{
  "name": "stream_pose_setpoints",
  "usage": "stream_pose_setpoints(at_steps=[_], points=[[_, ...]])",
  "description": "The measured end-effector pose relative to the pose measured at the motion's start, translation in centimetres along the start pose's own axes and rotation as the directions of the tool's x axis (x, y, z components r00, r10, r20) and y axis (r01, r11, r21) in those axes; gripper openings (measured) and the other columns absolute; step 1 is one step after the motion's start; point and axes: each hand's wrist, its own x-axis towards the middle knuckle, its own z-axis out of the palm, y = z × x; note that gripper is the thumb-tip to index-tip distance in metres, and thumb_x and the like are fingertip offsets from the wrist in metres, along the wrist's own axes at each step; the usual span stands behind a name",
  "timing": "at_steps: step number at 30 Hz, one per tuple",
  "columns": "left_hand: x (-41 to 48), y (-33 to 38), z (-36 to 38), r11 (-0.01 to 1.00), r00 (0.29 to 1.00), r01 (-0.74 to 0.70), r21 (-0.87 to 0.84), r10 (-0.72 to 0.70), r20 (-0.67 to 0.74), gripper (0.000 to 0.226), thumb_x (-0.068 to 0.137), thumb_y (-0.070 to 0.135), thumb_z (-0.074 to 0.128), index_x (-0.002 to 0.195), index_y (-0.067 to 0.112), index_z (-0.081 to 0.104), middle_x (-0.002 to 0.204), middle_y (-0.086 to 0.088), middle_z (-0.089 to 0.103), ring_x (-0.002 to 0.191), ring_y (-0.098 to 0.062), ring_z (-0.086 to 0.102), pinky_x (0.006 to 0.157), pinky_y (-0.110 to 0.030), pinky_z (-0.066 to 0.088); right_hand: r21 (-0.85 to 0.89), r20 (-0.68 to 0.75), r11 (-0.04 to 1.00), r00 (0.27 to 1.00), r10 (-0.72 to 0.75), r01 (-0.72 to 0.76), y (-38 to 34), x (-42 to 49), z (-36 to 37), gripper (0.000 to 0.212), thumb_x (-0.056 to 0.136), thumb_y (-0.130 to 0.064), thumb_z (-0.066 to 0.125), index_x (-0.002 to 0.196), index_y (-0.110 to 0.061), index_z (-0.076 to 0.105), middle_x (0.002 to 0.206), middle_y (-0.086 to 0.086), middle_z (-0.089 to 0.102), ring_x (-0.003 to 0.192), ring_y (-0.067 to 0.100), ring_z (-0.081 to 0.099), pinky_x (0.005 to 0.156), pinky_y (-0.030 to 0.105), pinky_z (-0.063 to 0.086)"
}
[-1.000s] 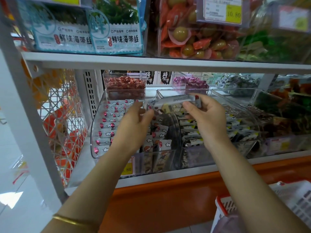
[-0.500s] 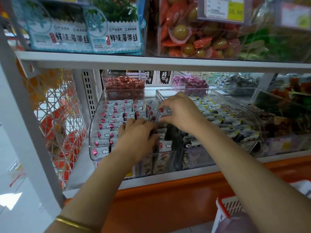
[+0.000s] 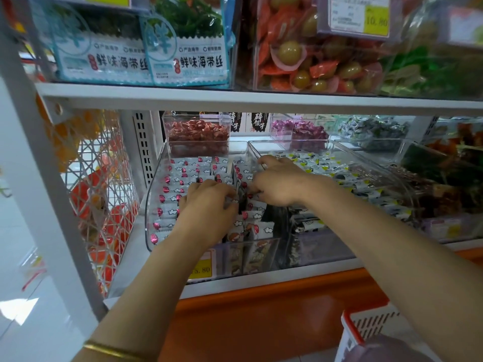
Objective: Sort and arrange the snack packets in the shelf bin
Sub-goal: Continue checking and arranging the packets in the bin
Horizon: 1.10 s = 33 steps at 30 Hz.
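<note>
A clear plastic shelf bin on the lower shelf holds rows of small white snack packets with red dots and cloud prints. Both my hands are inside it, knuckles up. My left hand lies over the packets in the middle of the bin with fingers curled down among them. My right hand reaches in from the right, its fingertips pinching packets beside a dark packet that stands between the two hands. The fingertips of both hands are hidden among the packets.
A second clear bin to the right holds white and yellow packets. Small tubs of red sweets and purple sweets stand behind. The upper shelf edge hangs just above. A white wire rack is at left, a red-rimmed basket below right.
A second ago both hands held a long packet strip above the bins. They have lowered into the left bin, and the hands now press among the packets there.
</note>
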Motion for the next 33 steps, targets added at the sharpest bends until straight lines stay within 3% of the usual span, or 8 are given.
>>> stream_pose_setpoints(at_steps=[6, 10, 15, 19, 24, 28, 30, 33], points=[[-0.1, -0.2, -0.3, 1.000, 1.000, 0.006, -0.015, -0.006, 0.013, 0.033, 0.093, 0.027, 0.048, 0.125, 0.021, 0.057, 0.127, -0.007, 0.051, 0.120, -0.030, 0.038, 0.102, -0.042, 0.034, 0.066, -0.244, 0.996, 0.969, -0.043, 0.061, 0.5, 1.7, -2.0, 0.023, 0.089, -0.019, 0.050, 0.100, -0.021, 0.069, 0.109, 0.004, 0.060, 0.115, 0.023, 0.039, 0.091, 0.038, 0.030], [0.1, -0.4, -0.4, 1.000, 1.000, 0.002, -0.029, -0.002, -0.007, 0.032, 0.094, 0.026, 0.049, 0.124, 0.021, 0.057, 0.128, -0.005, 0.052, 0.119, -0.028, 0.040, 0.102, -0.038, 0.034, 0.021, -0.296, 0.995, 0.951, -0.090, 0.100, -0.2, 3.3, -1.5, 0.017, 0.086, -0.014, 0.057, 0.095, -0.023, 0.069, 0.099, -0.001, 0.064, 0.112, 0.023, 0.042, 0.087, 0.037, 0.031], [0.1, -0.9, -0.8, 0.997, 1.000, 0.003, -0.075, -0.005, -0.016, 0.031, 0.093, 0.023, 0.049, 0.122, 0.020, 0.059, 0.127, -0.006, 0.053, 0.120, -0.028, 0.041, 0.101, -0.042, 0.036, -0.070, -0.293, 0.995, 0.952, -0.092, 0.075, -0.7, 4.1, -0.7, 0.022, 0.086, -0.012, 0.055, 0.068, -0.024, 0.051, 0.076, -0.005, 0.040, 0.108, 0.026, 0.042, 0.077, 0.035, 0.023], [0.0, -1.0, -1.2, 0.992, 1.000, 0.015, -0.123, -0.018, -0.024, 0.030, 0.093, 0.019, 0.049, 0.120, 0.018, 0.061, 0.122, -0.008, 0.056, 0.110, -0.031, 0.048, 0.094, -0.044, 0.043, 0.230, -0.352, 0.970, 0.936, 0.003, 0.084, 0.3, 3.2, -1.2, 0.015, 0.086, -0.020, 0.060, 0.076, -0.024, 0.049, 0.092, 0.002, 0.057, 0.102, 0.022, 0.046, 0.082, 0.034, 0.037], [-0.2, -1.0, -1.6, 0.977, 0.993, 0.005, -0.212, -0.029, -0.110, 0.030, 0.095, 0.018, 0.049, 0.122, 0.015, 0.059, 0.126, -0.008, 0.056, 0.115, -0.027, 0.049, 0.096, -0.039, 0.044, 0.568, -0.599, 0.811, 0.747, 0.288, 0.143, 1.3, 0.0, -0.6, 0.008, 0.090, -0.013, 0.053, 0.083, -0.013, 0.049, 0.078, 0.006, 0.059, 0.070, 0.020, 0.053, 0.058, 0.029, 0.036], [-0.7, -0.6, -1.8, 0.940, 0.985, -0.007, -0.341, -0.053, -0.165, 0.030, 0.097, 0.023, 0.046, 0.123, 0.013, 0.057, 0.114, -0.006, 0.062, 0.092, -0.019, 0.057, 0.073, -0.027, 0.042, 0.768, -0.613, 0.573, 0.589, 0.526, 0.287, 0.4, -3.3, 0.4, 0.012, 0.091, -0.009, 0.055, 0.081, -0.008, 0.048, 0.071, 0.007, 0.055, 0.060, 0.022, 0.051, 0.056, 0.028, 0.039], [-1.0, -0.3, -1.9, 0.897, 0.991, 0.003, -0.442, -0.063, -0.121, 0.023, 0.098, 0.025, 0.043, 0.107, 0.015, 0.061, 0.097, -0.005, 0.066, 0.082, -0.023, 0.061, 0.064, -0.035, 0.047, 0.865, -0.502, 0.368, 0.619, 0.604, 0.341, -0.6, -4.7, 1.0, 0.009, 0.092, -0.009, 0.054, 0.087, -0.001, 0.052, 0.078, 0.016, 0.061, 0.058, 0.023, 0.060, 0.054, 0.032, 0.051], [-1.2, -0.2, -2.0, 0.697, 0.990, 0.111, -0.709, -0.142, 0.015, 0.023, 0.098, 0.024, 0.043, 0.087, 0.015, 0.061, 0.084, -0.009, 0.069, 0.082, -0.032, 0.065, 0.072, -0.046, 0.054, 0.915, -0.303, -0.033, 0.737, 0.604, 0.403, -1.8, -6.1, 1.3, 0.008, 0.091, -0.005, 0.054, 0.090, 0.002, 0.057, 0.079, 0.014, 0.064, 0.053, 0.014, 0.062, 0.048, 0.024, 0.053]])
